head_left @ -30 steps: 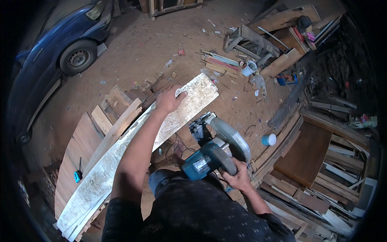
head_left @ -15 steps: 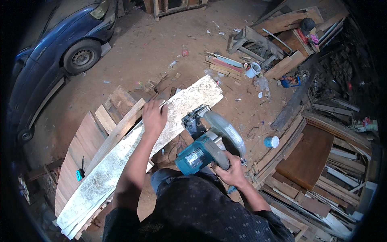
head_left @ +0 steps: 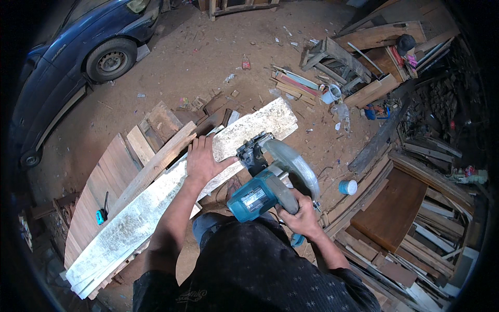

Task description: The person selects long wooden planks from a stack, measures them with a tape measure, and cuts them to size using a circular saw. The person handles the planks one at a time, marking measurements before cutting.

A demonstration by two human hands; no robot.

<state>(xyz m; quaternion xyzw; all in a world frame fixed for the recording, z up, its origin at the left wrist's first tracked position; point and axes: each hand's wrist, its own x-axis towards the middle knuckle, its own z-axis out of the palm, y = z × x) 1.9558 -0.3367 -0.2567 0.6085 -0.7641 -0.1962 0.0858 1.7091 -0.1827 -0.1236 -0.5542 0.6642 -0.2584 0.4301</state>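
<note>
A long whitish, speckled board [head_left: 138, 221] lies slantwise on a stack of planks. My left hand [head_left: 202, 160] rests flat on it, fingers along the far edge and thumb spread toward the saw. My right hand [head_left: 300, 216] is wrapped round the rear handle of a teal circular saw [head_left: 254, 197] with a clear-grey curved blade guard [head_left: 293, 161]. The saw's base plate [head_left: 253, 151] sits at the board's near edge, right of my left hand. Whether the blade touches the wood is hidden.
Brown planks [head_left: 104, 179] carry a teal tape measure [head_left: 101, 216] at left. A blue car [head_left: 67, 47] stands at far left. Wood offcuts [head_left: 296, 86], a white bucket [head_left: 331, 93] and a wooden stool [head_left: 338, 57] are beyond. Stacked timber and a brown panel [head_left: 390, 203] lie right.
My left hand has spread its thumb out toward the saw and lies flatter on the board. The saw stays in my right hand at the board's edge; the whole view has shifted slightly.
</note>
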